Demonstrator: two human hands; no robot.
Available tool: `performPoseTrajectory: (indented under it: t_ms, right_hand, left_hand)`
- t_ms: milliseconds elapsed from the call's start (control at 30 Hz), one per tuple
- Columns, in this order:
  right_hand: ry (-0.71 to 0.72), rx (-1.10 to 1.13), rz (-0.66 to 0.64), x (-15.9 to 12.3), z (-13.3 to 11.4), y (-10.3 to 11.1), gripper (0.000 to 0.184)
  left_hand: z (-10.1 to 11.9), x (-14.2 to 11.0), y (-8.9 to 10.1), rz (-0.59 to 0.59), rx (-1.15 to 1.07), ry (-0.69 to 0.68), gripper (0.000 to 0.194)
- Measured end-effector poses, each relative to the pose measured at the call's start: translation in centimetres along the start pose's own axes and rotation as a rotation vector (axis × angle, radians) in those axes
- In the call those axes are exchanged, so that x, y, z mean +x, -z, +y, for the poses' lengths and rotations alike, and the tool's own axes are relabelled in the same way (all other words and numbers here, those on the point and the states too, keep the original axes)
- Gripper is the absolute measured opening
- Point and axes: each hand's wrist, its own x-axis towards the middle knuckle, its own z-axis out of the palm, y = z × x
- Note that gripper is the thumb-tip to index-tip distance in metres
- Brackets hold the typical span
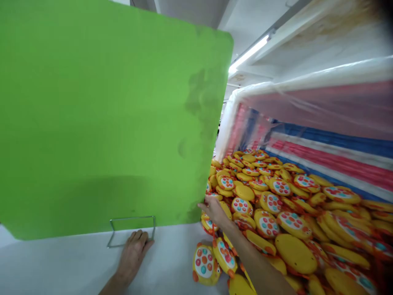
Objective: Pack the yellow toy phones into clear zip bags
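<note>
My left hand point(133, 252) is curled at a thin rectangular wire frame point(132, 218) on the white surface, its fingers closed over the near bar. The frame stands against the lower edge of a large green board point(123, 114). Stretched out to the right, my right hand point(211, 209) is at the board's lower right edge, over a heap of yellow turtle-shaped toys point(268, 223). One digit points left across the board's edge and the other fingers are partly hidden; no toy shows in that hand. The toys have white panels with coloured dots, and orange feet and cords.
The heap fills a big striped bag point(331, 159) with a clear plastic liner point(276, 88) on the right. A few toys, one a dotted toy point(204, 262), spill onto the white tabletop point(67, 262). A tube light point(250, 53) hangs overhead.
</note>
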Motion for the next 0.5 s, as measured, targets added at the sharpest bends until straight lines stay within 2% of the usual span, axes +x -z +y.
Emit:
performPoseTrajectory:
  t_ms: [133,267,500]
  right_hand:
    - [0.020,0.034,-0.025,1.8,0.5,-0.7,0.024]
    - [-0.022,0.018,-0.047,2.3,2.4,-0.2,0.022]
    - [-0.109,-0.032,-0.006,0.9,7.1,4.0,0.023]
  left_hand:
    - [0.0,0.7,0.0,0.016,0.019,0.041,0.016]
    - [1.4,2.2,-0.8,0.001,0.030,0.069,0.010]
    - [5.8,4.8,-3.8,-0.048,-0.049,0.057,0.013]
